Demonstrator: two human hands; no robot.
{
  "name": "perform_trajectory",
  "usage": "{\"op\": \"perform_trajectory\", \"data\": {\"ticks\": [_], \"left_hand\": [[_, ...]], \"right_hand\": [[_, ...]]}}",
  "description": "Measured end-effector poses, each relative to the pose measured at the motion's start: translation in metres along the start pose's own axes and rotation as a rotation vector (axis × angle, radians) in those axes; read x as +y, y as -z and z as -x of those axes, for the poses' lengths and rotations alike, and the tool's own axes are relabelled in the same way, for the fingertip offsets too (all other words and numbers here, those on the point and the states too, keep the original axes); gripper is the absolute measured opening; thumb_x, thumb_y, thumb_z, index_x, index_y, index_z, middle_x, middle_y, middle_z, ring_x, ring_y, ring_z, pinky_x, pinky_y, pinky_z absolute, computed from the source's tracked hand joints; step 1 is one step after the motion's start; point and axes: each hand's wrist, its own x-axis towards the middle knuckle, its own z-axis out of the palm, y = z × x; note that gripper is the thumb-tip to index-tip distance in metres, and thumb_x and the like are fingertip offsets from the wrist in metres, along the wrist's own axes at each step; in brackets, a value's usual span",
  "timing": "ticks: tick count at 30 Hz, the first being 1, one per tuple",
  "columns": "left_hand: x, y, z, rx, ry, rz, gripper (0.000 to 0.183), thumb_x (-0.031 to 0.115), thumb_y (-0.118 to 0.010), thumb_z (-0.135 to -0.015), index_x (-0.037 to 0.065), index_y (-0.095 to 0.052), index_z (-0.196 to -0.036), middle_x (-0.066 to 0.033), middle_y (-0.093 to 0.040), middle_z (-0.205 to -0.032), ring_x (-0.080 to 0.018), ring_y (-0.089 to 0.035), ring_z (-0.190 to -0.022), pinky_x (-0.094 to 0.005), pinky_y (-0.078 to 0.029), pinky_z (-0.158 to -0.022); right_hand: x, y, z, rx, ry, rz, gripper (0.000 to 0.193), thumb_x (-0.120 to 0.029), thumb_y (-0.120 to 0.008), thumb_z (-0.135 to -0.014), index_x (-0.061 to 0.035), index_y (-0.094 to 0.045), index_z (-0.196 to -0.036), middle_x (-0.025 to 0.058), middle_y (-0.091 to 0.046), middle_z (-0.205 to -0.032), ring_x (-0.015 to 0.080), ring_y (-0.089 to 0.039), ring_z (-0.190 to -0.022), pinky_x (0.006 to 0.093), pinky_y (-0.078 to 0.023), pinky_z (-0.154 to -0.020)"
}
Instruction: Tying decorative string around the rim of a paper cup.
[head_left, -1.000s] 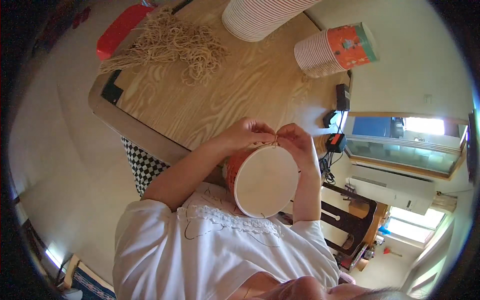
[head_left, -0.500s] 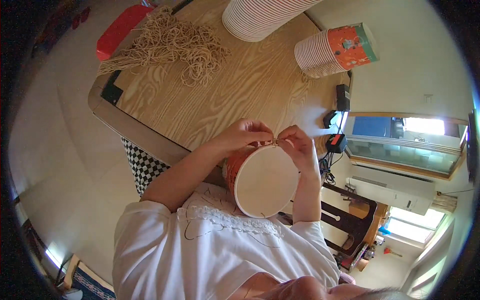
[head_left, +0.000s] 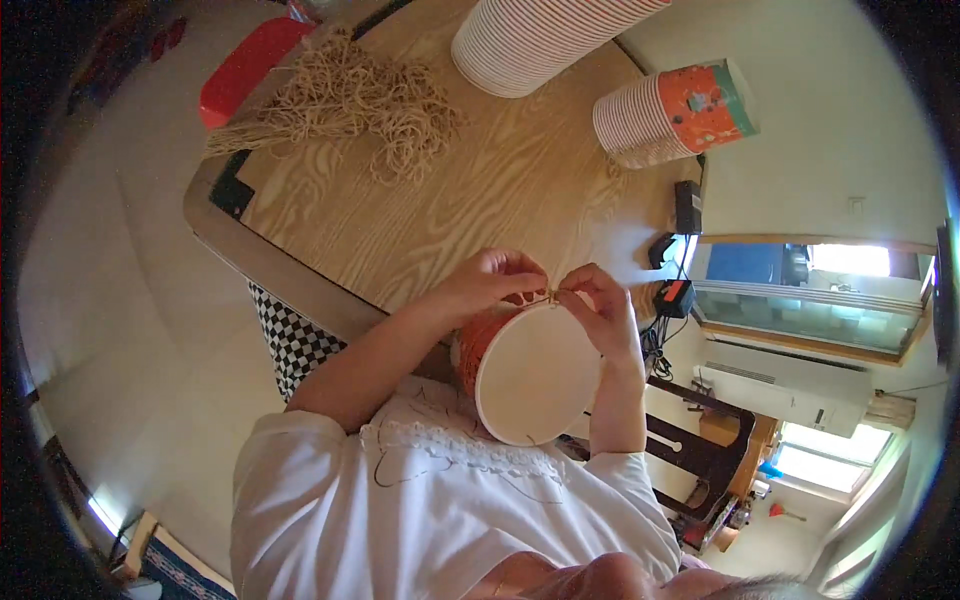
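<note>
An orange-printed paper bucket (head_left: pixel 540 375) rests against my front, its round white end toward me. At the upper part of its rim sits a small bit of twine (head_left: pixel 552 297). My left hand (head_left: pixel 497 279) pinches the twine from the left, thumb and forefinger together. From the right, my right hand (head_left: pixel 601 306) pinches it too, close to the left fingertips. The fingers partly hide the knot or loop between them. Another short strand shows at the bucket's lower rim. Loose strands of twine (head_left: pixel 410 468) lie on my white shirt.
Ahead is a wood-grain table (head_left: pixel 490 200) with a tangled heap of twine (head_left: pixel 370 110) at the far left. A tall stack of paper buckets (head_left: pixel 540 40) and a shorter orange-and-green stack (head_left: pixel 680 115) stand farther back. Black power adapters (head_left: pixel 688 207) with cables sit along the right edge.
The whole view has shifted slightly, so the table and hands appear a little lower. Both hands stay pinched on the twine at the bucket's rim, with only small finger movement.
</note>
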Motion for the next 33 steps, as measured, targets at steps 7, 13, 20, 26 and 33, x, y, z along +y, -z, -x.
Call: {"op": "perform_trajectory", "data": {"ticks": [7, 13, 20, 26, 33], "left_hand": [[0.006, -0.006, 0.003, -0.009, -0.003, -0.021, 0.029, 0.022, -0.066, -0.080, 0.001, -0.059, -0.098, -0.0054, -0.063, -0.087, -0.0115, -0.058, -0.078, -0.0251, -0.047, -0.071], [-0.002, -0.002, 0.000, -0.039, -0.027, -0.029, 0.029, 0.022, -0.067, -0.079, 0.000, -0.060, -0.098, -0.0056, -0.064, -0.087, -0.0111, -0.059, -0.078, -0.0249, -0.048, -0.072], [0.002, -0.005, 0.004, -0.005, -0.106, -0.252, 0.025, 0.019, -0.068, -0.077, 0.000, -0.063, -0.093, -0.0065, -0.064, -0.085, -0.0114, -0.058, -0.078, -0.0248, -0.047, -0.073], [0.000, -0.006, 0.004, 0.059, -0.092, -0.294, 0.023, 0.018, -0.068, -0.075, 0.000, -0.064, -0.090, -0.0066, -0.064, -0.083, -0.0119, -0.058, -0.077, -0.0261, -0.047, -0.073], [0.000, -0.009, 0.005, 0.057, -0.152, -0.324, 0.021, 0.016, -0.067, -0.075, 0.001, -0.064, -0.089, -0.0061, -0.064, -0.082, -0.0119, -0.058, -0.075, -0.0265, -0.047, -0.073]], "right_hand": [[-0.003, -0.002, 0.000, 0.010, 0.032, 0.023, 0.006, -0.001, -0.062, -0.078, -0.0017, -0.059, -0.082, 0.0029, -0.060, -0.079, 0.0111, -0.057, -0.079, 0.0245, -0.044, -0.073], [-0.004, -0.002, -0.001, 0.000, 0.023, 0.052, 0.006, -0.002, -0.062, -0.077, -0.0013, -0.059, -0.082, 0.0028, -0.060, -0.078, 0.0106, -0.056, -0.078, 0.0245, -0.044, -0.073], [-0.004, -0.002, -0.001, 0.008, 0.018, 0.105, 0.008, -0.003, -0.064, -0.077, -0.0014, -0.059, -0.083, 0.0030, -0.060, -0.078, 0.0107, -0.057, -0.078, 0.0246, -0.045, -0.073], [-0.002, 0.002, -0.002, -0.060, -0.082, -0.047, 0.009, -0.005, -0.064, -0.079, -0.0012, -0.060, -0.085, 0.0029, -0.061, -0.081, 0.0102, -0.058, -0.080, 0.0248, -0.046, -0.076], [-0.005, 0.003, -0.003, -0.102, -0.145, -0.067, 0.007, -0.005, -0.063, -0.079, -0.0006, -0.059, -0.083, 0.0025, -0.061, -0.081, 0.0099, -0.057, -0.079, 0.0251, -0.046, -0.076]]}}
